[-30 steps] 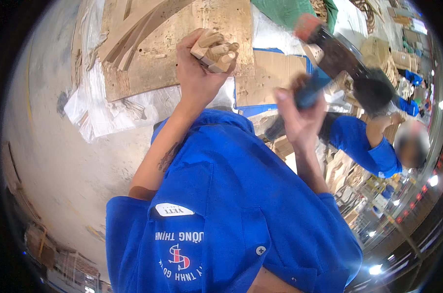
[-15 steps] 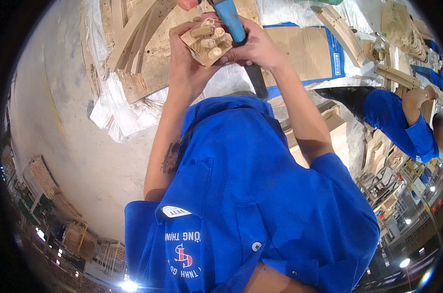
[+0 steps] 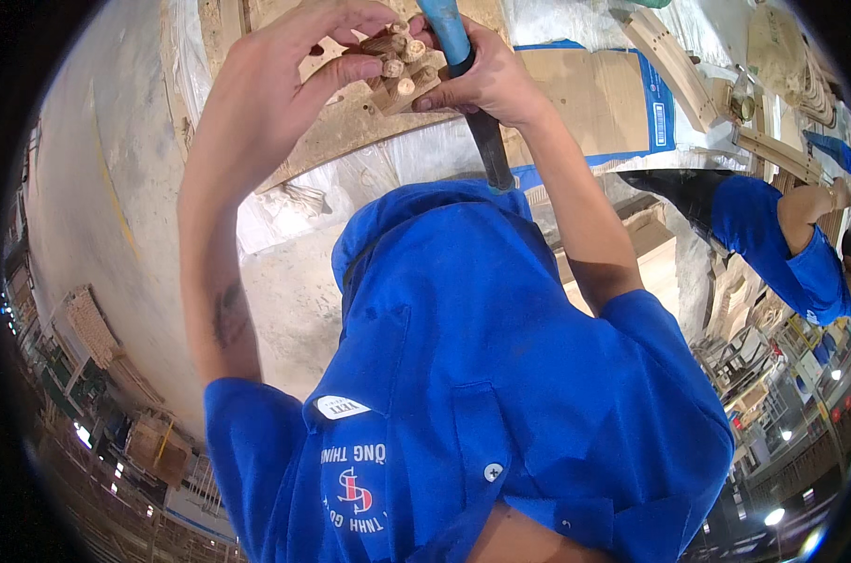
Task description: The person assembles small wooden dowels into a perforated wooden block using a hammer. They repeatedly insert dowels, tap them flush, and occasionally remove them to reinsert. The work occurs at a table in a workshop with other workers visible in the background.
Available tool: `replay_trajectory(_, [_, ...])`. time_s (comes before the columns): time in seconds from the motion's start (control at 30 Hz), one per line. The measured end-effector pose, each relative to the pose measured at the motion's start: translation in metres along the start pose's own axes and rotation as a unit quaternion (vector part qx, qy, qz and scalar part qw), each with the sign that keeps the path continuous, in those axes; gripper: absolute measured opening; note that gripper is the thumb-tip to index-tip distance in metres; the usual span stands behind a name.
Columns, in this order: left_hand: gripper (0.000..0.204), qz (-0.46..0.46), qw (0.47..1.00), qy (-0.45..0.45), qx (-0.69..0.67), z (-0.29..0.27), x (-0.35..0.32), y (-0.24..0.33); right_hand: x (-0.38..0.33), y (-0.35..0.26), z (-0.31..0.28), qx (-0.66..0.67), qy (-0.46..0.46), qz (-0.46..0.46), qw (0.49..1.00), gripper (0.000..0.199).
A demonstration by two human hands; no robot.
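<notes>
Nearest the camera hangs the smooth blue cotton work shirt [image 3: 500, 394] with a white embroidered chest patch, its short sleeves giving way to two bare raised forearms. Above it, the left hand [image 3: 284, 66] curls its fingers round a cluster of short, pale, ribbed wooden dowel pins [image 3: 399, 66], round-ended and cylindrical, gripping them from the left side. The right hand [image 3: 486, 80] closes on the same cluster from the right, and it also clamps a long tool with a glossy blue cylindrical handle and a dull black shaft [image 3: 472, 103] that slants down toward the shirt collar. Just behind the hands lies a flat, rough-grained light wooden board [image 3: 350, 122] on crinkled translucent white plastic sheeting [image 3: 425, 155]. Beside that sits a flattened brown cardboard sheet with a blue edge [image 3: 594, 94]. Farther right, curved raw timber frame pieces [image 3: 674, 61] lie stacked, and another person's blue sleeve [image 3: 782, 249] reaches in.
</notes>
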State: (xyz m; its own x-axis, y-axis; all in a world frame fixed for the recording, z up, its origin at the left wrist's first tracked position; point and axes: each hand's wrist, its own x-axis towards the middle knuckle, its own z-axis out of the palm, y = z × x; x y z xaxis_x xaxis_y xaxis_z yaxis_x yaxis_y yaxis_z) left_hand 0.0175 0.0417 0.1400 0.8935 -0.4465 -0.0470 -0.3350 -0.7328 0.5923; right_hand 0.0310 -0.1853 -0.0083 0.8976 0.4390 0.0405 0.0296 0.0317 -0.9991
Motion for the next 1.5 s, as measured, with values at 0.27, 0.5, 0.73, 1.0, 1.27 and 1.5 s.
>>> replay_trajectory(0.27, [0.035, 0.067, 0.997, -0.013, 0.046, -0.009, 0.015, 0.006, 0.000, -0.030, 0.001, 0.073, -0.023, 0.102, 0.992, 0.073])
replay_trajectory(0.5, [0.027, 0.118, 0.991, 0.065, 0.015, -0.003, 0.011, -0.010, -0.001, -0.032, -0.011, -0.013, -0.043, 0.054, 0.998, 0.079])
replay_trajectory(0.73, [0.021, 0.057, 0.997, 0.042, 0.033, -0.011, 0.014, -0.007, 0.000, -0.034, -0.013, 0.012, -0.027, 0.055, 0.998, 0.082])
replay_trajectory(1.0, [0.020, 0.121, 0.978, -0.067, 0.156, -0.029, 0.032, 0.015, 0.002, -0.040, -0.012, 0.018, -0.033, 0.045, 0.998, 0.084])
replay_trajectory(1.27, [0.020, 0.131, 0.960, -0.092, 0.228, -0.030, 0.033, 0.024, 0.003, -0.027, -0.009, 0.061, -0.018, 0.025, 0.998, 0.082])
replay_trajectory(1.5, [0.021, 0.070, 0.988, -0.042, 0.129, -0.022, 0.023, 0.016, 0.005, -0.040, -0.006, 0.015, -0.020, 0.038, 0.999, 0.083])
